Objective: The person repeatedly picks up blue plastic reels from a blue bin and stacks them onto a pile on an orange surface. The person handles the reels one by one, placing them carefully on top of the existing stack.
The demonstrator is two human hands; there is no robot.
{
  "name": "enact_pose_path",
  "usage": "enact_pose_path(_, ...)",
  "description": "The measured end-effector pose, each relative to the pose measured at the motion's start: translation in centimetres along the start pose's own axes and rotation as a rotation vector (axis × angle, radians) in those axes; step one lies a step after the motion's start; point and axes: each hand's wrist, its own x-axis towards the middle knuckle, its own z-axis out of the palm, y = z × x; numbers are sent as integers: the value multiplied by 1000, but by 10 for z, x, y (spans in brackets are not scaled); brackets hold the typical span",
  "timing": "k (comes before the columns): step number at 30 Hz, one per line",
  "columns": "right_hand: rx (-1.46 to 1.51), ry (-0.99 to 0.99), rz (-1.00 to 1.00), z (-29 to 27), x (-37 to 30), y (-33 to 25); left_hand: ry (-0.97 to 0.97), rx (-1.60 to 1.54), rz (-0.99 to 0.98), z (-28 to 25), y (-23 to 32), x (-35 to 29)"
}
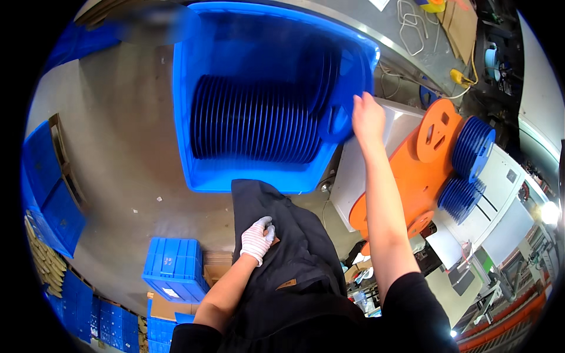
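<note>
A large blue plastic bin (183, 126) stands in front of me, holding a long row of dark blue slotted discs (253, 120) on edge. At its right side leans one brighter blue slotted disc (341, 120). My bare right hand (369, 120) is at that disc's right edge with its fingers closed on the rim; the fingertips are partly hidden. My left hand (256, 240), in a whitish glove with grey fingertips, lies curled against my black apron (306, 235), beside a small brown patch. Whatever its fingers may hold is hidden.
An orange panel with round ends (406, 170) lies to the right, with stacks of blue discs (474, 147) beyond it. A grey table (394, 26) borders the bin's far right. Blue crates (172, 262) stand at lower left, and blue boxes (44, 159) at far left.
</note>
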Motion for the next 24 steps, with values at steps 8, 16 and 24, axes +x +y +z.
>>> enact_pose_path(8,5,138,31,-89,-54,-3,16,21,-21,9,6,-6)
enact_pose_path(16,513,0,94,6,-81,34,9,-38,-158,7,24,-20)
enact_pose_path(24,409,-514,-10,-23,-208,224,-183,542,180,65,66,-17)
